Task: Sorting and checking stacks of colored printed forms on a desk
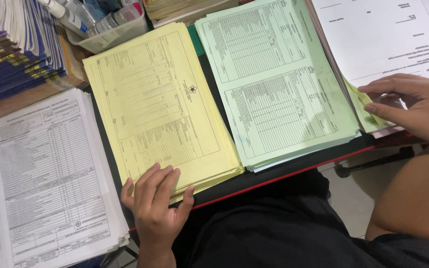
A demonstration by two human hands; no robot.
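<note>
Dark desk [274, 173] with a red front edge, pale tiled floor [353, 198] below, stacked booklets [11, 54] at the far left, clear plastic tub [107, 34] of bottles, even indoor light

Under your left hand [156, 206] lies a pale yellow stack of forms [160, 106], ruled in fine dark grid lines with a small black flower-like mark near its middle. Beside it sits a mint green stack [276, 82], printed with two black-lined tables. Your right hand [413, 106] rests on white sheets [383, 34] carrying sparse black text, with a yellow-green slip [366, 106] showing at their edge. At the far left you have a white stack [50, 178] covered in dense black tables. The desk edge [294, 173] is black with a thin red line. Booklets [11, 44] show blue, purple and yellow spines.
</note>
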